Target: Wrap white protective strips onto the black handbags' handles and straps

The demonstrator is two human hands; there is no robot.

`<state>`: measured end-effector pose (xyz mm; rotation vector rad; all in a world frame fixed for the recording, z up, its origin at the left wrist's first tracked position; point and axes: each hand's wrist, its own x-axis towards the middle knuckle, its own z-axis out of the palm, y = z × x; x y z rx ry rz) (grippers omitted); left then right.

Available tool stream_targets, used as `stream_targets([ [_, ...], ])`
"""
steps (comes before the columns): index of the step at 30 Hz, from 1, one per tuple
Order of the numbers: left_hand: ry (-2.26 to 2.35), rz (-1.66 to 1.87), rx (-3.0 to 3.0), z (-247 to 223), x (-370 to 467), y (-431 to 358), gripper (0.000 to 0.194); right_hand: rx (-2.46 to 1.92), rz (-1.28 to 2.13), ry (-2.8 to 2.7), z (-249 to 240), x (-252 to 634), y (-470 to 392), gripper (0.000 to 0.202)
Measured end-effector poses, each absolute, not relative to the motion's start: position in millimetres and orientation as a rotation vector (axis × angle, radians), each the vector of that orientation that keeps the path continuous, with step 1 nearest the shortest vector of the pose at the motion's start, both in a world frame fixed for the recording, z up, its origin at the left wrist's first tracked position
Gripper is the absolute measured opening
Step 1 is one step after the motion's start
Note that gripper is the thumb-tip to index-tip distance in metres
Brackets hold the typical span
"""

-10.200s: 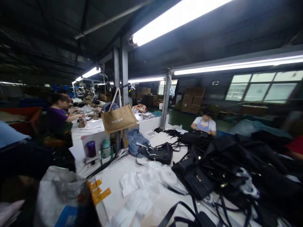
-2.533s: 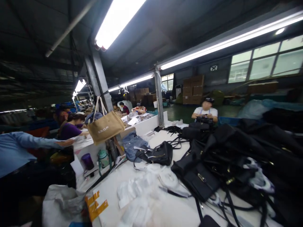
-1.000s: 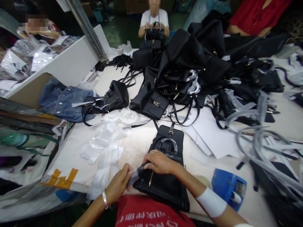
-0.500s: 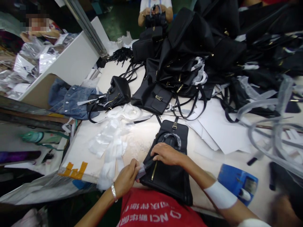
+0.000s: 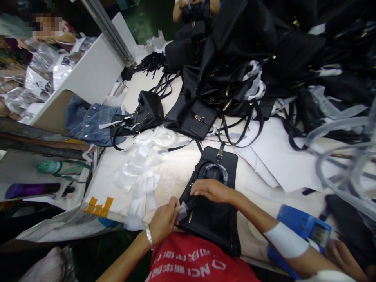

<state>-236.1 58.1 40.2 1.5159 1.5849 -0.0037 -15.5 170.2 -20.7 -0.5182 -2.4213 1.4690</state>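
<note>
A black bag (image 5: 217, 219) with a gold zip and a plastic-wrapped handle lies flat at the table's front edge. My left hand (image 5: 166, 219), wearing a silver bracelet, is at the bag's lower left, its fingers pinched on a small translucent plastic piece (image 5: 182, 211). Over the bag's left side, my right hand (image 5: 210, 190) has its fingers bent together on a black strap (image 5: 190, 201); the fingertips are partly hidden.
White strips (image 5: 141, 196) lie left of the bag. Behind are more black bags (image 5: 194, 117) and a denim piece (image 5: 91, 121). White sheets (image 5: 273, 152) and a blue device (image 5: 299, 227) are to the right, near another person's hand (image 5: 343, 260).
The view has shifted slightly, moving most things right. Both hands keep nearly the same hold at the bag. The other person's hand at the lower right has moved near the blue device.
</note>
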Motion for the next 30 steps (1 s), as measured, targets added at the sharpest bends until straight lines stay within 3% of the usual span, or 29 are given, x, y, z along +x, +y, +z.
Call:
stream_targets([
  [7,1.654,0.211,1.402,43,-245,75,0.019,-0.647,1.17,-2.53,-32,-16,203,0.042],
  [10,1.676,0.304,1.231,38,-248,77,0.023,-0.968,1.101,-2.33,-23,-13,200,0.036],
  [13,1.707,0.344,1.133,37,-247,78,0.025,-1.17,1.402,-2.102,-18,-13,175,0.021],
  [18,1.703,0.357,1.192,48,-239,81,0.022,-1.155,2.451,-1.11,-30,-34,113,0.031],
  [23,1.677,0.341,1.304,52,-236,81,0.018,-0.929,2.423,-0.096,-40,-53,96,0.031],
  [30,1.674,0.32,1.355,44,-233,77,0.017,-0.893,2.368,-0.025,-24,-76,72,0.032],
])
